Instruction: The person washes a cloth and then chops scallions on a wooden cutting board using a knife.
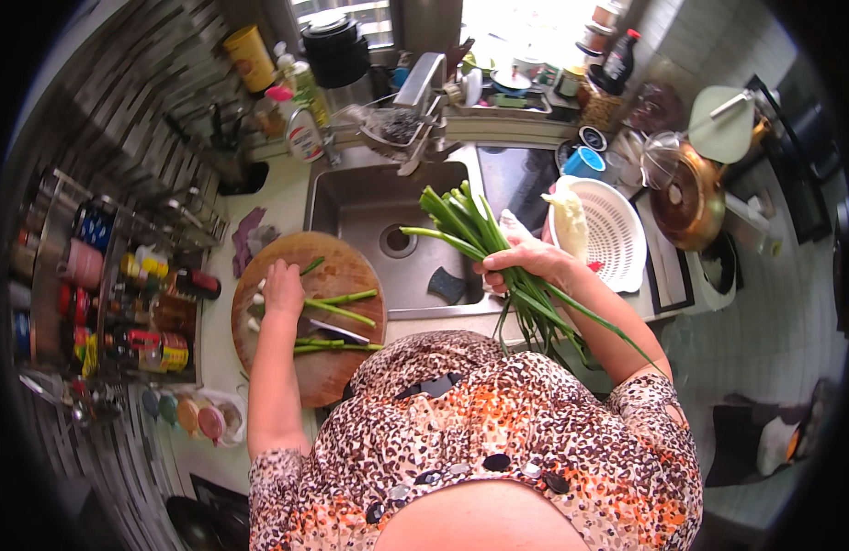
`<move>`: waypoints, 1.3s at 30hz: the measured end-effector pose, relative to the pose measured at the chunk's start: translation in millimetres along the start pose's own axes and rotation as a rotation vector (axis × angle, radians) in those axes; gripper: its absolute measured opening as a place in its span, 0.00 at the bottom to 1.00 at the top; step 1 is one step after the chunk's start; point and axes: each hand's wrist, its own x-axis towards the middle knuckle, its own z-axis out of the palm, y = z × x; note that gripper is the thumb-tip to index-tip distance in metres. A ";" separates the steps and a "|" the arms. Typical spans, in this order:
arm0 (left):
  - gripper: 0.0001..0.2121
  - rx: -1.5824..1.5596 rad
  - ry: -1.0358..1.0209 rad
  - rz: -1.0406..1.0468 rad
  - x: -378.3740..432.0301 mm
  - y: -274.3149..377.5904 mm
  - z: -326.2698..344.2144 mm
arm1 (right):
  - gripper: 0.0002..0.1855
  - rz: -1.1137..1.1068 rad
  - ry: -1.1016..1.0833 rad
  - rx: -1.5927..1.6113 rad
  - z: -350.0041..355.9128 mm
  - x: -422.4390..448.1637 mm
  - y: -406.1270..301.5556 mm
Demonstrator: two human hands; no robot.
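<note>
My right hand (517,260) is closed around a bunch of long green onion tops (469,224), held in front of the sink's right edge, with thin leaf ends hanging toward my forearm. My left hand (283,289) is over a round wooden cutting board (355,275); its fingertips point down beside pale stem ends, and whether they grip any cannot be told. Several green stalks (342,313) lie on the board right of that hand. Among them rests a knife (338,331), its handle end hidden from sight. A short green piece (313,266) lies near my left fingers.
The board overlaps the left rim of a steel sink (397,206), which holds a dark scouring pad (446,285). A white colander (614,227) with a pale vegetable (569,217) stands right. A purple cloth (247,237) lies behind the board; a dish soap bottle (304,136) stands behind the sink.
</note>
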 end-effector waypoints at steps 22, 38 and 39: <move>0.11 -0.508 0.469 1.140 -15.6 223.7 -156.6 | 0.22 -0.231 0.404 -0.358 15.1 -96.4 -28.6; 0.10 -0.531 0.316 0.852 -27.1 156.8 -124.1 | 0.15 0.213 0.932 -1.678 -163.8 -115.3 -24.4; 0.10 -0.517 0.295 0.827 -29.4 153.8 -125.6 | 0.15 0.247 0.933 -1.647 -177.6 -108.1 -15.8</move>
